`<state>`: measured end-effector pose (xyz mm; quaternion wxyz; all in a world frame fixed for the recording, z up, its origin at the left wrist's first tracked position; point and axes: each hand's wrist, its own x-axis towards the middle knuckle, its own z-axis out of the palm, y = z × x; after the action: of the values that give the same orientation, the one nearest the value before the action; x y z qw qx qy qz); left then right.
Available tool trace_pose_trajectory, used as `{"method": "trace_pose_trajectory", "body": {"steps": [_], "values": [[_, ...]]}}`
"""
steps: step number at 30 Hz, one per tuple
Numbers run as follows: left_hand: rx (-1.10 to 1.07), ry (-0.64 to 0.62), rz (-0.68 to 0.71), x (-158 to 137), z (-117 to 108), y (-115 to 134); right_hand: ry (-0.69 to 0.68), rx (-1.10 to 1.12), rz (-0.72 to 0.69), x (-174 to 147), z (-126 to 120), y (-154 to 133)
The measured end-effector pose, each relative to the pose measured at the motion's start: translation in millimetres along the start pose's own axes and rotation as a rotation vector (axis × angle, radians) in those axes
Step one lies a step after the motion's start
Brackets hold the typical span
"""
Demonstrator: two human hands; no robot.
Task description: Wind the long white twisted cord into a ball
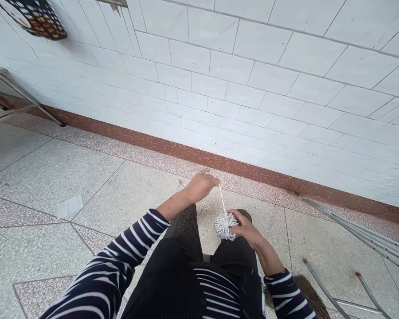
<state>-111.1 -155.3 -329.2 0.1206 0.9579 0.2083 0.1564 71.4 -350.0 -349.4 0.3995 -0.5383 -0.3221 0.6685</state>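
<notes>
A round bundle of white cord [224, 227], its loops fanned out from the middle, rests over my right knee. My right hand [248, 230] grips it from the right side, thumb and fingers around its edge. From the top of the bundle a single strand [222, 198] runs up, taut, to my left hand [202, 186]. The left fingers are pinched on that strand, above and left of the bundle. A loose thread end [179, 184] shows just left of the left hand, over the floor.
A white tiled wall [236, 88] with a red-brown skirting stands ahead. Folded metal ladder rails [359, 228] and metal tube legs [339, 301] lie right, by a brush-like bundle [310, 297]. A metal-framed table [29, 102] stands left; white paper [69, 206] lies on the floor.
</notes>
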Motion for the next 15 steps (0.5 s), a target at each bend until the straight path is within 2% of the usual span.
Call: {"method": "trace_pose_trajectory", "body": {"steps": [3,7,11,15], "values": [[0.062,-0.052,0.034,-1,6,-2,-0.039,0.028,-0.064,-4,1,-4],[-0.076,-0.137,-0.085,-16,35,12,-0.019,0.113,-0.156,-12,7,-15],[-0.554,-0.238,-0.290,-34,57,40,0.122,0.219,-0.221,-12,5,-29],[-1.031,-0.325,-0.353,-36,62,60,0.256,0.269,-0.239,-5,-2,-41]]}}
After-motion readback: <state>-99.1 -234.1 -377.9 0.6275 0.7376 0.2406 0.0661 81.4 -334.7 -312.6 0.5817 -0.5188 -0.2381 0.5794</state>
